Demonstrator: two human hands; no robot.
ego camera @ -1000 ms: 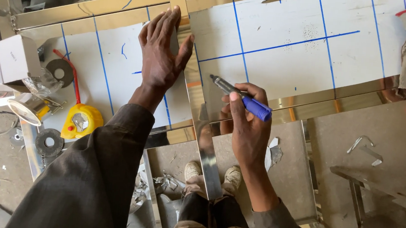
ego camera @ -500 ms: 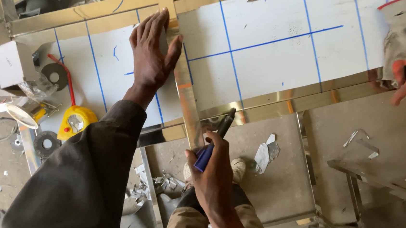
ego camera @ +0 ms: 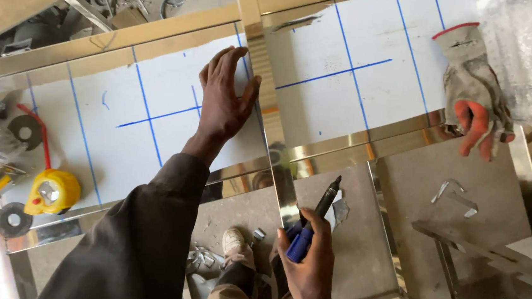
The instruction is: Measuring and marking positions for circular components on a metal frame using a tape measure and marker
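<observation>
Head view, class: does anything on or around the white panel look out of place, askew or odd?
The shiny metal strip lies slightly slanted across the white panel, off its blue lines, with the left hand beside it. A worn glove hangs over the frame edge. The right hand holds a marker clear of the panel.

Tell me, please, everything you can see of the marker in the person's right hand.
The marker is a slim pen with a black barrel and tip and a blue lower section. The right hand grips it around the blue part, tip pointing up and slightly right. It is held in the air below the white sheet, next to the shiny metal strip, touching neither.
</observation>
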